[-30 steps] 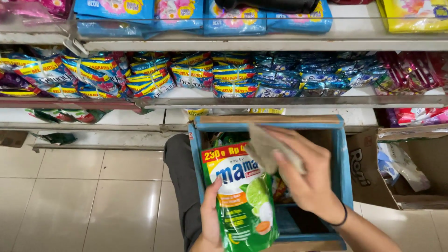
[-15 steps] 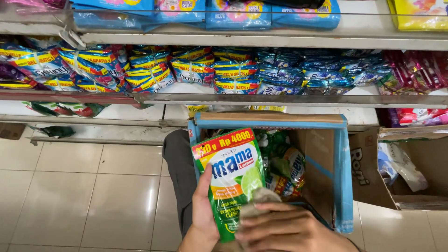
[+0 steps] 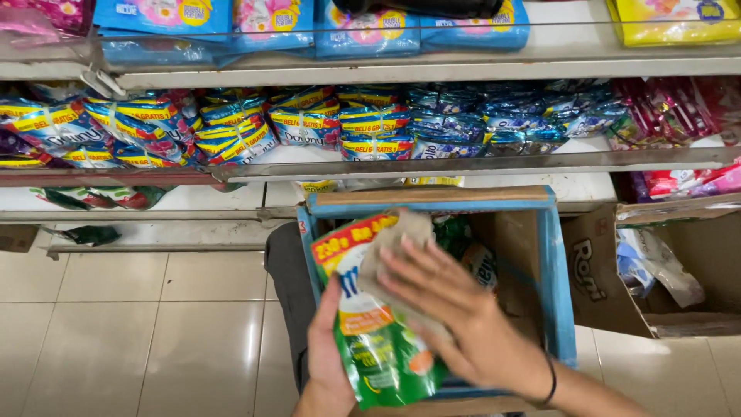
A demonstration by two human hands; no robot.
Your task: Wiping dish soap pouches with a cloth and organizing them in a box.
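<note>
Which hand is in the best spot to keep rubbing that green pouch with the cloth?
Probably the right hand. It lies flat on the cloth, pressing it onto the green pouch. The left hand grips the pouch's lower edge from beneath, above the blue-edged box.

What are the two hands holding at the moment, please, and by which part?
The left hand grips the green refill pouch by its lower left edge. The right hand presses a beige cloth flat against the pouch's front.
</note>
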